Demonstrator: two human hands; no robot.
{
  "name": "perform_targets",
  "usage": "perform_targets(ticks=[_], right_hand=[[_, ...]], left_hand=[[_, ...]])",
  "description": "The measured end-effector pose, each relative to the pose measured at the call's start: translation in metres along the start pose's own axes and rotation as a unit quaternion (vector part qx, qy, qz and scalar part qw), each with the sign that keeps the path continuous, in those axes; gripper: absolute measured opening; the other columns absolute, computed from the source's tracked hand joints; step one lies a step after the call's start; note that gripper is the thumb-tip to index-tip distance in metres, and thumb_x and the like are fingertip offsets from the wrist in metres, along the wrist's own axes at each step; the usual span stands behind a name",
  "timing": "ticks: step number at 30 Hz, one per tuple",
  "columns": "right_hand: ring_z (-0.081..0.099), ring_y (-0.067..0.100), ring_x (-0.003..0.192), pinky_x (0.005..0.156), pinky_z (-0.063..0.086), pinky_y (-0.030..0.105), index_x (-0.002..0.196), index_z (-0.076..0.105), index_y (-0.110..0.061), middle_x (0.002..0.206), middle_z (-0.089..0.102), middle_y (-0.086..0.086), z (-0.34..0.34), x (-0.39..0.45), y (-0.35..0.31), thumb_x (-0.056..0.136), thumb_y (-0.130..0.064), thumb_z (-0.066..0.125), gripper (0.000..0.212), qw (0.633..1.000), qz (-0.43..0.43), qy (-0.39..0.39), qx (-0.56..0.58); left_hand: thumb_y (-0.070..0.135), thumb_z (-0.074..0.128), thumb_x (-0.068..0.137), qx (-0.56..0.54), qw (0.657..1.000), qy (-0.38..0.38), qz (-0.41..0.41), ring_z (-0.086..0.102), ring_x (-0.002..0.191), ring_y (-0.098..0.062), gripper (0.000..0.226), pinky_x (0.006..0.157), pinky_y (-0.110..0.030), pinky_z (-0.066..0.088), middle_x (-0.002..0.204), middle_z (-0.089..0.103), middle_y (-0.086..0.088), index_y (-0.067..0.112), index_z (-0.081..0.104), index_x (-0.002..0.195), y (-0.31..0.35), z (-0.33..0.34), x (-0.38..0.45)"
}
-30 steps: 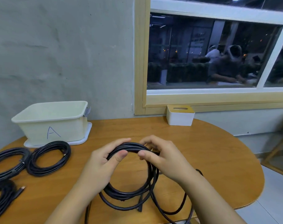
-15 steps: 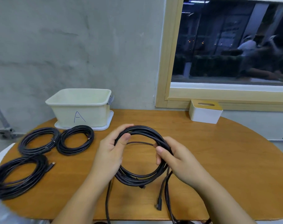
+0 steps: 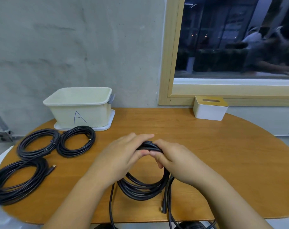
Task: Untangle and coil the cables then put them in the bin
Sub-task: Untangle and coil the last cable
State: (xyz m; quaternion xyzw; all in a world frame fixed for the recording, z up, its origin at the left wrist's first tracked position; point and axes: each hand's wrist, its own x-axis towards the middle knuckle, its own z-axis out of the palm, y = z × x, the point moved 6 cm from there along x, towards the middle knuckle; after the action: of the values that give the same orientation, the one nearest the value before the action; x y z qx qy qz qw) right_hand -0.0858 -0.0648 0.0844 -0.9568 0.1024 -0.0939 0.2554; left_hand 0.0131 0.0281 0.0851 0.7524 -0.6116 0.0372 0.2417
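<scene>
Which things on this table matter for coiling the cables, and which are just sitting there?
Job: held cable, left hand, right hand, three coiled cables, bin marked A.
Lying about: white box with wooden lid, table.

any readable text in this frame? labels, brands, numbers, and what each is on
"A": handwritten in blue marker on the front wall of the cream bin at the back left of the table.
No other text can be read: nothing legible on the white box with the wooden lid under the window, nor on the black cables.
</scene>
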Motion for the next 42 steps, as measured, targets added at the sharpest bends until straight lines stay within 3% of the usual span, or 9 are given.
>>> perform_targets(ticks=[10,13,16,19,22,26,29,35,42], right_hand=[[0.058,0.006,0.077,0.068,0.049,0.029,0.108,0.054,-0.038,0.082,0.063,-0.011,-0.011,-0.002,-0.002,0.088,-0.044,0.058,0.022,0.995,-0.037,0.069,0.056],[0.059,0.009,0.074,0.070,0.051,0.033,0.104,0.054,-0.038,0.080,0.063,-0.005,-0.012,-0.003,0.006,0.085,-0.043,0.063,0.022,0.995,-0.013,0.070,0.067],[0.062,0.015,0.076,0.073,0.054,0.040,0.102,0.055,-0.033,0.083,0.066,0.000,-0.008,-0.005,0.015,0.082,-0.045,0.065,0.025,0.992,0.016,0.066,0.104],[0.064,0.014,0.083,0.077,0.054,0.037,0.105,0.051,-0.040,0.088,0.068,0.001,-0.002,-0.006,0.019,0.083,-0.050,0.061,0.026,0.988,0.023,0.068,0.136],[0.063,0.001,0.085,0.076,0.052,0.024,0.109,0.048,-0.040,0.085,0.068,-0.009,0.000,-0.006,0.016,0.091,-0.043,0.054,0.020,0.987,0.012,0.075,0.145],[0.059,0.002,0.077,0.072,0.052,0.029,0.111,0.045,-0.036,0.077,0.063,-0.008,0.000,-0.005,0.015,0.096,-0.041,0.043,0.016,0.992,0.022,0.084,0.092],[0.059,0.004,0.075,0.072,0.051,0.030,0.112,0.043,-0.035,0.077,0.062,-0.008,-0.001,-0.004,0.014,0.097,-0.040,0.040,0.016,0.996,0.025,0.074,0.046],[0.059,0.016,0.081,0.070,0.046,0.031,0.128,0.038,-0.026,0.094,0.063,-0.005,0.006,0.002,0.000,0.099,-0.041,0.036,0.033,0.992,-0.018,0.021,-0.122],[0.057,0.018,0.076,0.065,0.043,0.031,0.134,0.037,-0.025,0.092,0.061,-0.004,0.004,0.001,-0.004,0.098,-0.038,0.038,0.038,0.987,-0.057,0.032,-0.146]], left_hand=[[0.054,0.040,0.088,-0.191,0.973,0.128,-0.018,0.061,0.085,-0.014,0.034,0.075,-0.035,0.049,0.087,0.064,0.003,0.062,0.047,0.121,0.001,-0.001,-0.004],[0.048,0.053,0.089,-0.261,0.948,0.175,-0.053,0.061,0.095,-0.003,0.026,0.078,-0.012,0.044,0.095,0.067,0.015,0.058,0.057,0.113,-0.002,-0.007,-0.007],[0.030,0.052,0.086,-0.332,0.911,0.232,-0.083,0.059,0.069,0.011,0.027,0.063,-0.001,0.039,0.070,0.063,0.016,0.044,0.061,0.107,0.002,-0.021,-0.010],[0.034,0.047,0.082,-0.383,0.879,0.260,-0.116,0.049,0.085,-0.009,0.024,0.055,-0.028,0.039,0.088,0.050,0.012,0.035,0.060,0.102,0.007,-0.027,-0.011],[0.034,0.047,0.082,-0.401,0.870,0.260,-0.122,0.039,0.092,-0.008,0.025,0.069,-0.025,0.048,0.092,0.048,0.012,0.034,0.060,0.103,0.007,-0.024,-0.012],[0.032,0.047,0.085,-0.367,0.895,0.220,-0.125,0.056,0.084,-0.009,0.030,0.067,-0.031,0.045,0.079,0.058,0.007,0.040,0.060,0.110,0.000,-0.019,-0.015],[0.046,0.043,0.084,-0.288,0.938,0.144,-0.132,0.057,0.060,0.000,0.036,0.059,-0.013,0.045,0.063,0.057,0.025,0.060,0.051,0.116,-0.010,-0.015,-0.017],[0.078,0.024,0.080,-0.073,0.996,0.015,-0.052,0.049,0.108,0.013,0.050,0.085,-0.010,0.040,0.113,0.053,0.039,0.060,0.044,0.123,0.000,-0.010,-0.008],[0.082,0.025,0.074,-0.049,0.998,-0.009,-0.026,0.053,0.083,0.006,0.061,0.071,-0.019,0.044,0.102,0.054,0.028,0.057,0.044,0.127,0.012,-0.010,0.001]])
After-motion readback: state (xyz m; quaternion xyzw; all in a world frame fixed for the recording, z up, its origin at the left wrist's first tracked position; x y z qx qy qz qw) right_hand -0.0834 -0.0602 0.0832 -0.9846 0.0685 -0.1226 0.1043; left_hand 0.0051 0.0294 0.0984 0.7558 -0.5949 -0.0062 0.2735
